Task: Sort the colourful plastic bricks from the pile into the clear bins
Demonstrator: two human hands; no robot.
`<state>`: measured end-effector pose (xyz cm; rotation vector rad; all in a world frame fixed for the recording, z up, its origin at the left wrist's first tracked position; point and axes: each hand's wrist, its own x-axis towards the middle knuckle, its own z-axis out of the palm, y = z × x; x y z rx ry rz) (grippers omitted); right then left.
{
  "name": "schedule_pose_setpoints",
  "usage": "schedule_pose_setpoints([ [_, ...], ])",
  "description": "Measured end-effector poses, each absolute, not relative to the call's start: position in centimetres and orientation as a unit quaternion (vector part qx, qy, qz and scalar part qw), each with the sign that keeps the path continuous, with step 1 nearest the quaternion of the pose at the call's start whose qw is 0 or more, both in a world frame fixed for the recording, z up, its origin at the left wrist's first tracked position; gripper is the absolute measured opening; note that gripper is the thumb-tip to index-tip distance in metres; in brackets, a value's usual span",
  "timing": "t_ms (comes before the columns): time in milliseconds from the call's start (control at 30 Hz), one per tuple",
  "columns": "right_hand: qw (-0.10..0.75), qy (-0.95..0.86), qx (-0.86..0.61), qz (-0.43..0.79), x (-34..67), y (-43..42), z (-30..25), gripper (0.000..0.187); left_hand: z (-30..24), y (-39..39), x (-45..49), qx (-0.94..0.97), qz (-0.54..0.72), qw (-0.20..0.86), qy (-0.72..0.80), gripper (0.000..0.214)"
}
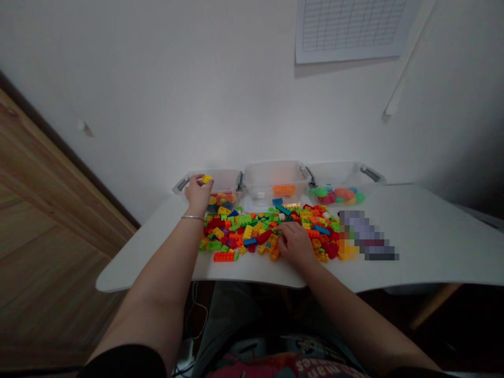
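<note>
- At the far left, a wood panel [39, 220] ran up to the white wall [157, 89].
- Your left hand [199, 194], with a thin bracelet [192, 218] at the wrist, was raised over the left bin [220, 181] at the back edge of the table [433, 247]. Its fingertips held a yellow brick [207, 179] in a narrow pinch.
- Inside that bin lay mixed bricks [222, 200].
- A loose pile [252, 231] of coloured bricks spread across the middle of the table, short of the front edge. An orange plate [223, 256] lay at its front left.
- The middle bin [275, 176] stood at the back edge, just beside the left bin, with orange bricks [284, 190] inside.
- Your right hand [295, 242] rested on the right part of the pile, its fingers [284, 229] curled down among the bricks. You could not tell from this view whether it held one.
- The right bin [334, 176] held coloured discs [334, 196].
- A blurred object [366, 236], impossible to make out, lay against the pile's right side.
- Higher up, a gridded sheet [350, 26] hung on the wall, beside a white strip [409, 58].
</note>
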<state>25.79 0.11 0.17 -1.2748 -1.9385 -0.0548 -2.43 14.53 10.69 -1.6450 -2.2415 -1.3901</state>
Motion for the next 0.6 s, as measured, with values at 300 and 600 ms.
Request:
schedule_pose_setpoints([
  [300,0.399,-0.768,-0.5,-0.024,25.8,0.2,0.1,0.025,9.3,15.2,-1.6,-0.516,-0.366,0.066,-0.772,0.044],
  [600,0.389,-0.768,-0.508,-0.022,25.9,0.2,0.1,0.026,9.9,14.5,-1.2,-0.523,-0.361,0.045,-0.77,0.061],
])
